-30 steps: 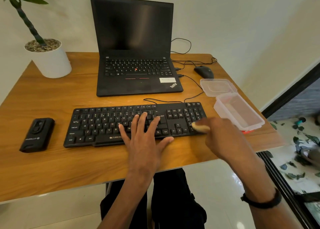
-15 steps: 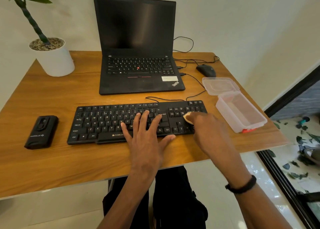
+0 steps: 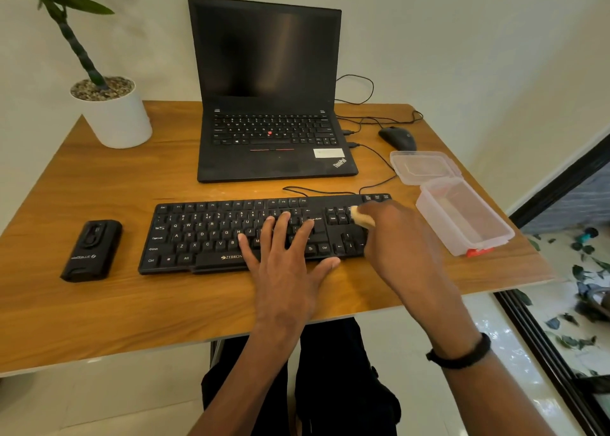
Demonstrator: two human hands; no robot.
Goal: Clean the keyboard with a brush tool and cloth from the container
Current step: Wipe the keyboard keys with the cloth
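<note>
While the left hand [image 3: 284, 264] lies flat with fingers spread on the middle keys of the black keyboard [image 3: 211, 234], the right hand [image 3: 392, 237] curls around a pale cloth [image 3: 361, 218] and presses it onto the keys at the keyboard's right end. Just right of it on the wooden desk [image 3: 132, 303] stands the clear container [image 3: 462, 218], its lid [image 3: 422, 166] beside it.

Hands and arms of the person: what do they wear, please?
Both forearms are bare, with no sleeves in view. The right hand has a black band around its wrist. The left hand wears nothing: no ring, watch or glove shows.
</note>
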